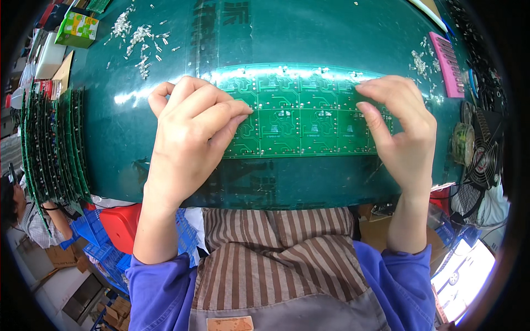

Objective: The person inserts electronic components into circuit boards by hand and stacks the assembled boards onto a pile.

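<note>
A green panel of printed circuit boards (pixel 300 129) lies flat on the table in front of me, with small parts dotted over it. Over its left end, the thumb and forefinger of my left hand (pixel 190 124) press together in a pinch. Whatever sits between those fingertips is too small or too hidden to make out. My right hand (pixel 406 121) hovers at the panel's right end, thumb and forefinger apart, with nothing visible between them. Loose small clear components with thin legs lie in a pile (pixel 141 36) at the far left and another pile (pixel 420 63) at the far right.
The table (pixel 309 182) has a green top. Upright circuit boards (pixel 55 149) stand in a row at the left edge, near a green carton (pixel 77 29). A pink rack (pixel 447 65) and a black fan (pixel 483 154) are at the right. Another person (pixel 36 212) sits at far left.
</note>
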